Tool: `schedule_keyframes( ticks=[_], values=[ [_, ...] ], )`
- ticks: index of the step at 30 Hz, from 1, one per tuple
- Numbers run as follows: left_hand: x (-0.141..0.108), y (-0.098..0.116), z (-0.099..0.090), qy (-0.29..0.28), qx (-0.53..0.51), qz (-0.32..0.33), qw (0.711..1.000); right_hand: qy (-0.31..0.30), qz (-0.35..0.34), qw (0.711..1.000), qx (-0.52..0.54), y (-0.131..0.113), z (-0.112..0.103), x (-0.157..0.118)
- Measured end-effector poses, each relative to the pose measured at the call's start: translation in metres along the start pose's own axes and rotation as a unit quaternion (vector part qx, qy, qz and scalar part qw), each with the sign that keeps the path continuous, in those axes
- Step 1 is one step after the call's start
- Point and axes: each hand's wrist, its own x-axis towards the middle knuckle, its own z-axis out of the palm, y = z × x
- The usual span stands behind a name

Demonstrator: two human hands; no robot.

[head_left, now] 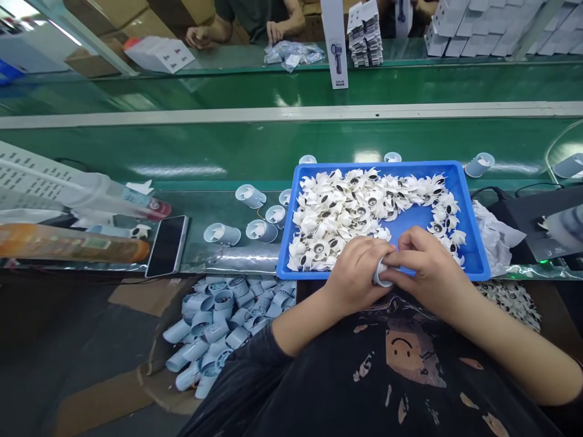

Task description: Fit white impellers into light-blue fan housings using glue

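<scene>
Both my hands meet at the front edge of a blue tray (476, 243). My left hand (359, 270) is wrapped round a small light-blue plastic cylinder (381, 273), which is mostly hidden by the fingers. The fingers of my right hand (423, 267) are bent and pinched at the open end of that cylinder; whether a small part is between them I cannot make out. Behind the hands, white fan impellers (332, 212) with dark hubs fill much of the tray. Several light-blue cylinders with white impellers inside, such as this cylinder (262, 230), stand or lie left of the tray.
A box of light-blue cylinders (228, 321) is below the bench edge at left. A phone (167, 246) and an orange bottle (73, 243) lie on the left. At right are crumpled white paper (496, 237) and a black device (528, 218). Across the green belt (204, 145), another person's hands (277, 30) show.
</scene>
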Motion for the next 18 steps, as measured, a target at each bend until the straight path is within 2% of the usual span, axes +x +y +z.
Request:
schedule_keyframes(
  ticks=[3,6,8,10,12,14,17,18],
  values=[
    [0.002,-0.001,-0.001,0.015,0.016,-0.004,1.0,0.012,0.008,1.0,0.008,0.001,-0.001,-0.001],
    [0.0,-0.007,-0.007,-0.009,0.012,-0.02,1.0,-0.02,0.008,0.998,0.058,0.001,-0.01,-0.009],
    [-0.006,-0.016,-0.018,-0.02,0.013,-0.042,0.999,-0.04,0.018,0.992,0.116,0.004,-0.02,-0.02],
    [-0.012,-0.033,-0.034,-0.003,0.031,-0.066,0.997,-0.018,0.037,0.991,0.131,0.011,-0.03,-0.034],
    [-0.016,-0.058,-0.057,0.034,0.078,-0.111,0.99,0.029,0.053,0.994,0.092,0.022,-0.037,-0.05],
    [-0.014,-0.091,-0.082,0.071,0.144,-0.194,0.968,0.062,0.068,0.994,0.057,0.033,-0.039,-0.063],
    [0.005,-0.152,-0.116,0.104,0.225,-0.344,0.906,0.089,0.087,0.991,0.038,0.041,-0.035,-0.074],
    [0.015,-0.172,-0.123,0.097,0.243,-0.388,0.883,0.093,0.09,0.991,0.038,0.04,-0.032,-0.076]
  ],
)
